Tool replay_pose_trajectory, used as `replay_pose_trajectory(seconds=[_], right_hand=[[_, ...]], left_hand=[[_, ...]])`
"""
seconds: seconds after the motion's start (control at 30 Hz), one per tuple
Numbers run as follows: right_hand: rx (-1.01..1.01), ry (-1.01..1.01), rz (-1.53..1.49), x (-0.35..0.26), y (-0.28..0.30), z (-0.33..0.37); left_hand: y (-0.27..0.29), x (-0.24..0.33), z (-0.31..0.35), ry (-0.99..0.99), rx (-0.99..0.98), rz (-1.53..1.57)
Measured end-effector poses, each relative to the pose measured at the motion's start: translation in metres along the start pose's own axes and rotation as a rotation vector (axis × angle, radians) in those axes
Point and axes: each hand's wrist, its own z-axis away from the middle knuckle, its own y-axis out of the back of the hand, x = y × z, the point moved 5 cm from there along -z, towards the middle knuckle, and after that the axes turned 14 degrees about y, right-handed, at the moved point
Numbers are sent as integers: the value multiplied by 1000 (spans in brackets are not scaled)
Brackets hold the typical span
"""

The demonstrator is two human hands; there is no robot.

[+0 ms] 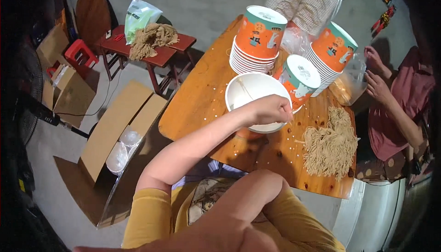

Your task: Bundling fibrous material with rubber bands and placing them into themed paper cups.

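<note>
A white-lined paper bucket [236, 96], open side up, stands on the wooden table in front of me. My left hand [271, 110] reaches over its near right rim, fingers pinched together. What they hold is too small to make out. A thin beige strand [244, 88] shows inside the bucket. Folded back toward me, my right arm ends in my right hand [248, 240], very close at the bottom edge, its fingers mostly out of sight. Right of the bucket lies a heap of beige strings [328, 146].
Orange-and-green paper buckets stand upside down in stacks [261, 33] behind the bucket. White bits dot the wooden table [197, 114]. At right, another person's hands [379, 86] touch a clear bag [356, 84]. An open carton [119, 134] and a red bench [161, 61] stand left.
</note>
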Motion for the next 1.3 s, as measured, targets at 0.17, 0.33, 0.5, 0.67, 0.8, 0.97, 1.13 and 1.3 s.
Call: replay_pose_trajectory(seconds=[0.17, 0.33, 0.5, 0.67, 0.8, 0.97, 1.13, 1.3], right_hand=[[-175, -128, 434, -18, 40, -4], [-383, -183, 824, -26, 59, -6], [-549, -291, 1120, -35, 72, -25], [-1146, -829, 1590, -43, 16, -25], [-723, -647, 2481, -84, -41, -19], [-374, 678, 3876, -141, -181, 12], [-223, 993, 3714, -164, -211, 12], [-102, 1032, 3752, -161, -213, 9]], left_hand=[[2, 1, -1, -31, 88, -84], [1, 5, 3, 111, 43, -38], [2, 11, 4, 28, 46, -31], [0, 5, 5, -13, 19, -57], [-1, 1, 0, 30, -37, 102], [1, 3, 3, 150, -136, 294], [-2, 6, -1, 167, -163, 295], [-2, 4, -2, 165, -151, 335]])
